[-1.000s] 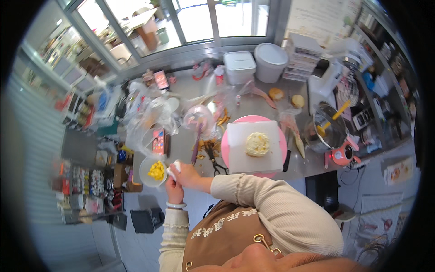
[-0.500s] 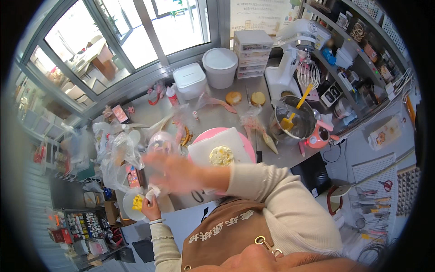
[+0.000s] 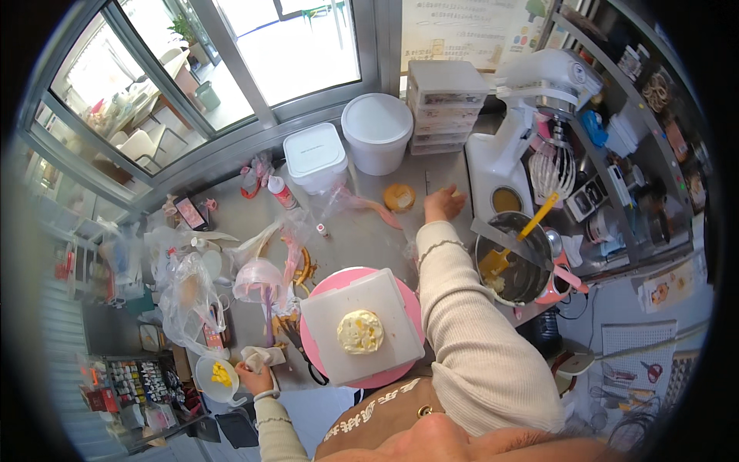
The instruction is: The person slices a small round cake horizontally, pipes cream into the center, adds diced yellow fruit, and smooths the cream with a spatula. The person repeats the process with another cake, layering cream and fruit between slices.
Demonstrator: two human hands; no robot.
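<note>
On the left, a translucent plastic bowl (image 3: 203, 373) contains yellow fruit pieces (image 3: 221, 375), cut into chunks; its curved wall probably keeps these loose pieces together. Just beside it, the left hand (image 3: 256, 379) is grasping a crumpled white cloth (image 3: 262, 356), soft and full of folds, perhaps kept there for wiping.

In the middle, a pink turntable (image 3: 416, 312) carries 1 pale, flat board (image 3: 389, 296) with straight edges. On this board sits 1 round cake (image 3: 360, 332), its pale cream uneven, with yellow bits. I suppose the board serves to keep the cake off the turntable.

Farther back, 1 golden round (image 3: 399, 198), sponge-like in appearance, lies on the smooth metal counter (image 3: 362, 239). To its right, the right hand (image 3: 445, 204) is stretched out; its underside is hidden, so I cannot tell if it grasps something.

At the right, a shiny metal bowl (image 3: 527, 286) holds a yellow spatula (image 3: 540, 214), leaning. A flat-bladed palette knife (image 3: 533, 256) with pink handle lies across the opening, probably so that it remains easy to reach.
</note>
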